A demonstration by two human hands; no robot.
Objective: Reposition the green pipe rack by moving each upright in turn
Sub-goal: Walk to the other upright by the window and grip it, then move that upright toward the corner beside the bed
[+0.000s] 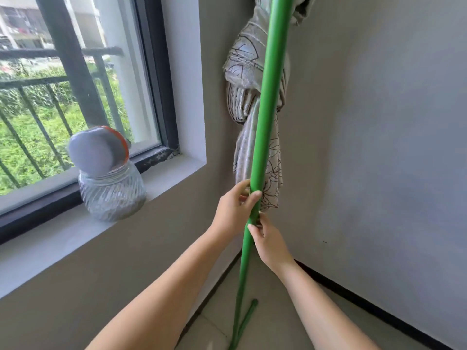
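A green pipe upright (268, 102) of the rack runs from the top of the view down to the floor in the room's corner, leaning slightly. A short green foot pipe (249, 317) branches from its base on the tiled floor. My left hand (233, 210) is wrapped around the upright from the left at about waist height. Just below it, my right hand (269, 242) grips the same pipe from the right. The rest of the rack is out of view.
A knotted grey patterned curtain (249, 79) hangs behind the pipe against the wall. A clear glass jar with a tilted lid (111, 190) stands on the window sill (63, 238) to the left. Grey walls meet in the corner, with a black skirting (366, 301).
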